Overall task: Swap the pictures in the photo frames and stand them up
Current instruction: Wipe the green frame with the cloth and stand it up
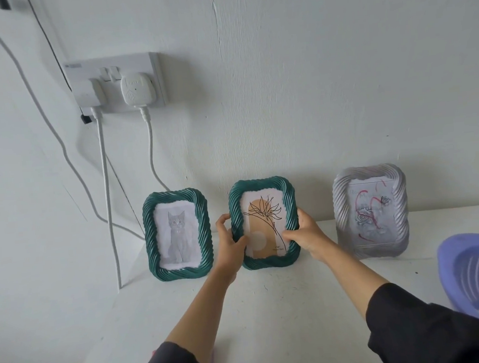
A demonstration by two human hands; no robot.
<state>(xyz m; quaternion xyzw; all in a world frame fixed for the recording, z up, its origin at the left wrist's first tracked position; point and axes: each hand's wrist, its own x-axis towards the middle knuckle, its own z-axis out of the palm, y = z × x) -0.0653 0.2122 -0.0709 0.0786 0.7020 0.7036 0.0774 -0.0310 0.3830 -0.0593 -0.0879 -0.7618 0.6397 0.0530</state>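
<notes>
Three photo frames stand upright on a white table (pixel 242 310) against the wall. The left green frame (pixel 177 234) shows a grey kitten. The middle green frame (pixel 264 222) shows a line-drawn flower on a tan arch. My left hand (pixel 228 243) grips its left edge, thumb on the front. My right hand (pixel 304 232) grips its right edge, thumb across the lower front of the picture. The silver frame (pixel 371 214) on the right holds a picture with roses and red strokes; neither hand touches it.
A purple plastic basket (pixel 476 274) sits at the table's right edge. A wall socket (pixel 116 83) with two plugs is up left; white cables (pixel 106 191) hang down behind the table's left end. The table's left edge drops off near the kitten frame.
</notes>
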